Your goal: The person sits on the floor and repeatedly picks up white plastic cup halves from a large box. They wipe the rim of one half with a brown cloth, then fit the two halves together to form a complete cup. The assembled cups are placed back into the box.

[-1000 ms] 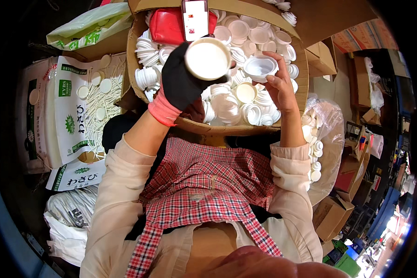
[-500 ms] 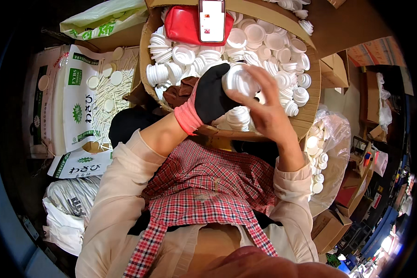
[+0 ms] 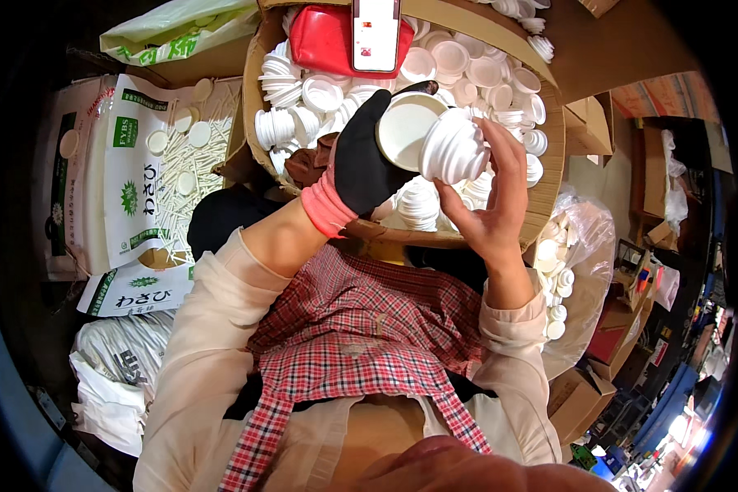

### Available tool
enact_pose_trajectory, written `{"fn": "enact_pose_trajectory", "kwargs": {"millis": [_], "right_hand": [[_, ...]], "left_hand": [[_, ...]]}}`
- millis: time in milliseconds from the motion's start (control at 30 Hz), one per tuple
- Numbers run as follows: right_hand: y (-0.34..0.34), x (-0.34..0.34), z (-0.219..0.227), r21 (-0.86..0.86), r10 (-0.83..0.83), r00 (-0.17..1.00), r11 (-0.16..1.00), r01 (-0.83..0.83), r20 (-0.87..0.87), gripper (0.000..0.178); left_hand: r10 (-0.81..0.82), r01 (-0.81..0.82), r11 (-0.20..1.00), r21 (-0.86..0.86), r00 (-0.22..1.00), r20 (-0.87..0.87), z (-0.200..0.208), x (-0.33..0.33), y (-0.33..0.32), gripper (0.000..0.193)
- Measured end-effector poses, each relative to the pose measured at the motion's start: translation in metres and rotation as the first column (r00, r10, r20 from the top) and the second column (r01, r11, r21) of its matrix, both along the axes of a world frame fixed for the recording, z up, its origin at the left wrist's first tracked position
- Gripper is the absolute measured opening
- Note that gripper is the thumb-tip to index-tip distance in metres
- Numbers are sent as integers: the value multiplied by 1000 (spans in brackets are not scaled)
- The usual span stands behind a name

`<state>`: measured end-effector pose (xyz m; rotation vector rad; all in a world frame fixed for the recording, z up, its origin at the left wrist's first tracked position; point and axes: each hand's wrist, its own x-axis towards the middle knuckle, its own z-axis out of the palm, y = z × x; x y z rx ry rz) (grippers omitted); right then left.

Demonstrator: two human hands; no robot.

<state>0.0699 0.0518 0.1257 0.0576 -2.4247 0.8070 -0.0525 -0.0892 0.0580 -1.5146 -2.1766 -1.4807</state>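
Observation:
In my left hand, in a black glove with a pink cuff, is a round white lid, its flat cream face turned up and the fingers closed round its left edge. My bare right hand grips a short stack of ribbed white plastic lids between thumb and fingers. The tilted stack overlaps the right side of the round lid; whether they touch I cannot tell. Both hands are over a large cardboard box heaped with loose and stacked white lids.
A red pouch and a phone lie at the box's far side. Brown cloth is by my left wrist. Thin white sticks and discs fill a container at left. A clear bag of white lids stands at right.
My right hand, blurred over the left hand's lid before, has moved right and down and now shows a stack of lids in its fingers. The left hand's lid now shows its flat face.

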Motion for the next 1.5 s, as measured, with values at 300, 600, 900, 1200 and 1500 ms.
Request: {"fn": "enact_pose_trajectory", "kwargs": {"millis": [300,600,900,1200,1500], "right_hand": [[-10,-1,-2,76,-18,999,997,21,-42,72],[-16,-4,-6,74,-61,996,995,66,-59,71],[-16,-5,-6,85,-64,997,994,67,-42,71],[-16,-7,-10,36,-83,996,996,84,-33,67],[-17,-34,-30,-970,-110,964,-12,243,242,72]], "left_hand": [[-683,-261,730,632,-250,686,12,15,6,51],[-655,179,733,656,443,612,12,13,7,47],[-816,-77,575,814,-127,564,13,16,8,50],[-574,146,815,561,342,744,17,14,4,69],[-450,135,886,443,480,753,-28,32,23,70]]}}
